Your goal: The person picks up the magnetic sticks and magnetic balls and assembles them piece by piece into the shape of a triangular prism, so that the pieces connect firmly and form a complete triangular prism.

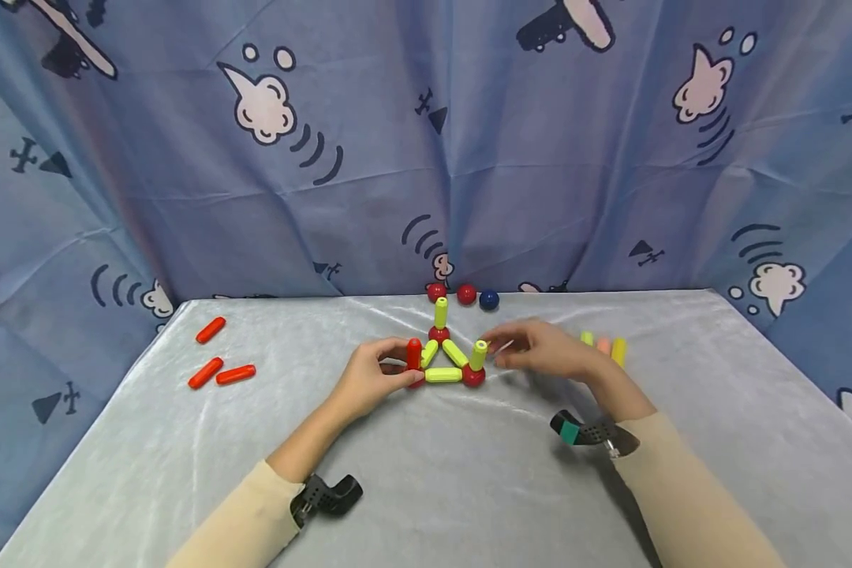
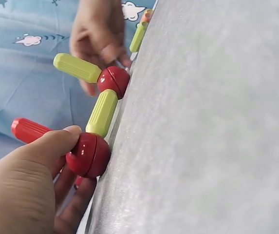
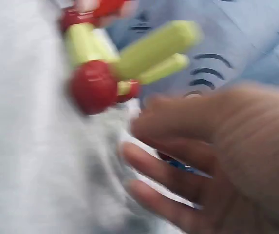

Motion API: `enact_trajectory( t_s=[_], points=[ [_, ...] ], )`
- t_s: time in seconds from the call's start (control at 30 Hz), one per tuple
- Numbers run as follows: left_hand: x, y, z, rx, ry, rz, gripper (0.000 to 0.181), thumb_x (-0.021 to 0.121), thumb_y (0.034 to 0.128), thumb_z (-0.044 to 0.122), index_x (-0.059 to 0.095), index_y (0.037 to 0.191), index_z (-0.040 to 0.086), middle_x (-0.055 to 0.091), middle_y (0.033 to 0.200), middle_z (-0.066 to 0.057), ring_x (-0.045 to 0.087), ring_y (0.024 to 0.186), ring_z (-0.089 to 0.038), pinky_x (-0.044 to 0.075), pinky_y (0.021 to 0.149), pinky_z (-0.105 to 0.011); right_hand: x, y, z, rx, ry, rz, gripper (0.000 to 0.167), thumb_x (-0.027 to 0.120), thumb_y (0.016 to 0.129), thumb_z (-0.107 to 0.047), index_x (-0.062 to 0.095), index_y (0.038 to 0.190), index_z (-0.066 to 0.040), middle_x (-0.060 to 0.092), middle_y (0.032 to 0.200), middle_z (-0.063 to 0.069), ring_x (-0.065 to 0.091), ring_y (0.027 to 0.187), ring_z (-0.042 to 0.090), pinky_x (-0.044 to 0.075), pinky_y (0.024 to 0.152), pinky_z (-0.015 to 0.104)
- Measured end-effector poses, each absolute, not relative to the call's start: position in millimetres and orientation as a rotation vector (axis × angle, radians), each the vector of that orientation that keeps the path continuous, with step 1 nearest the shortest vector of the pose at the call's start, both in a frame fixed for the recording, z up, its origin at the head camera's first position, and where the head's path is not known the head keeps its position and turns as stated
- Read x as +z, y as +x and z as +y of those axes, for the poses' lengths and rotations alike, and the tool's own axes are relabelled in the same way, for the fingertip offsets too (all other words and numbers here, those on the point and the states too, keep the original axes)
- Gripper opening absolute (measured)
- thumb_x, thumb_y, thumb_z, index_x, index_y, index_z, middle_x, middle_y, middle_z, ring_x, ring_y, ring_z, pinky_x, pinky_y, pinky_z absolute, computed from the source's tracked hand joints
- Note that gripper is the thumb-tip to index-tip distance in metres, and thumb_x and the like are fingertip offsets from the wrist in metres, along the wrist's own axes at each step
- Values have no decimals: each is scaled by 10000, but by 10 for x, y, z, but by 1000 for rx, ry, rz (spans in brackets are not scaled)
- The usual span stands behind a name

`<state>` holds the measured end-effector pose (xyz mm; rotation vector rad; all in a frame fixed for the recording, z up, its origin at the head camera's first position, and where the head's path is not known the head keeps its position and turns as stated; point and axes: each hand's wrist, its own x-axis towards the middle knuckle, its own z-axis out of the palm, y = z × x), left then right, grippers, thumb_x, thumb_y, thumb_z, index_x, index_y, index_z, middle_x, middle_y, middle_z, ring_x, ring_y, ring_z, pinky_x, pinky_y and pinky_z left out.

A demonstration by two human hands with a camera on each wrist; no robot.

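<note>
A flat triangle of yellow-green rods (image 1: pixel 443 375) joined by red balls stands mid-table. Two upright yellow-green rods (image 1: pixel 441 313) rise from its back and right balls, and an upright red rod (image 1: pixel 414 353) from its left ball. My left hand (image 1: pixel 375 377) pinches that left red ball (image 2: pixel 88 155), with the thumb over its near side in the left wrist view. Close to the right red ball (image 1: pixel 473 375), my right hand (image 1: pixel 543 349) hovers with loosely bent fingers. In the blurred right wrist view, its fingers (image 3: pixel 154 163) are apart from the structure and hold nothing.
Several loose red rods (image 1: pixel 236 375) lie at the left of the table. Behind the structure sit two red balls (image 1: pixel 466 294) and a blue ball (image 1: pixel 489 300). Beyond my right wrist are yellow-green, pink and yellow rods (image 1: pixel 618 351). A patterned blue curtain (image 1: pixel 369 158) hangs along the back edge.
</note>
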<state>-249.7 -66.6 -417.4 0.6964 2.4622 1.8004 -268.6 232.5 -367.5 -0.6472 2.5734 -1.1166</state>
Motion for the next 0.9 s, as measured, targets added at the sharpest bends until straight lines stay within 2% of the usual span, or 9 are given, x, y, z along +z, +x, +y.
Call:
enact_trajectory(
  t_s=[0.1, 0.27, 0.33, 0.47, 0.53, 0.7, 0.8, 0.9],
  points=[
    [-4216, -2520, -707, 1824, 686, 2453, 388, 824, 822, 48, 707, 1190, 13, 734, 1115, -179, 718, 994, -251, 609, 883, -294, -3644, -2891, 2315, -1111, -442, 2791, 421, 661, 963, -136, 603, 1359, -6, 637, 1290, 223, 661, 1117, 377, 569, 917, 437],
    [-4217, -2513, -740, 1851, 651, 2445, 363, 831, 814, 53, 723, 1158, 18, 737, 1111, -172, 724, 975, -257, 609, 893, -316, -3757, -3233, 2205, -1046, -227, 2984, 582, 714, 941, -286, 531, 1437, -43, 533, 1454, 221, 567, 1296, 413, 501, 1050, 536],
    [-4216, -2508, -735, 1845, 654, 2439, 363, 828, 816, 53, 727, 1163, 17, 739, 1118, -173, 724, 981, -261, 608, 896, -317, -3795, -3328, 2184, -1034, -245, 3008, 589, 733, 926, -282, 539, 1428, -43, 562, 1433, 223, 580, 1278, 407, 498, 1048, 539],
    [-4231, -2505, -712, 1840, 653, 2436, 371, 829, 816, 56, 734, 1172, 18, 742, 1135, -173, 725, 992, -259, 607, 891, -301, -3842, -3425, 2186, -1035, -319, 3077, 461, 758, 897, -217, 645, 1294, -11, 696, 1231, 224, 683, 1098, 366, 556, 925, 445],
    [-4242, -2507, -702, 1838, 641, 2439, 374, 834, 813, 65, 739, 1172, 31, 746, 1138, -161, 725, 992, -248, 606, 885, -288, -3809, -3432, 2182, -1195, -303, 3049, 405, 760, 901, -210, 678, 1247, -17, 720, 1181, 205, 704, 1041, 334, 572, 885, 412],
    [-4246, -2515, -716, 1823, 633, 2459, 367, 839, 814, 86, 742, 1166, 44, 749, 1129, -147, 721, 990, -234, 605, 880, -288, -3517, -3349, 2052, -1573, -394, 2811, 435, 758, 917, -315, 674, 1280, -92, 702, 1216, 145, 673, 1016, 264, 591, 877, 338],
    [-4246, -2526, -727, 1817, 637, 2467, 362, 841, 814, 96, 744, 1159, 45, 751, 1122, -146, 722, 985, -234, 606, 874, -291, -3347, -3294, 1919, -1509, -567, 2735, 429, 765, 909, -332, 682, 1277, -129, 709, 1204, 116, 675, 1014, 294, 580, 832, 280],
    [-4243, -2532, -726, 1809, 644, 2463, 364, 843, 816, 107, 743, 1160, 44, 750, 1128, -146, 723, 991, -237, 606, 871, -285, -3278, -3272, 1821, -1431, -667, 2689, 401, 780, 898, -287, 696, 1256, -126, 719, 1170, 122, 691, 955, 306, 598, 787, 287]
  ],
)
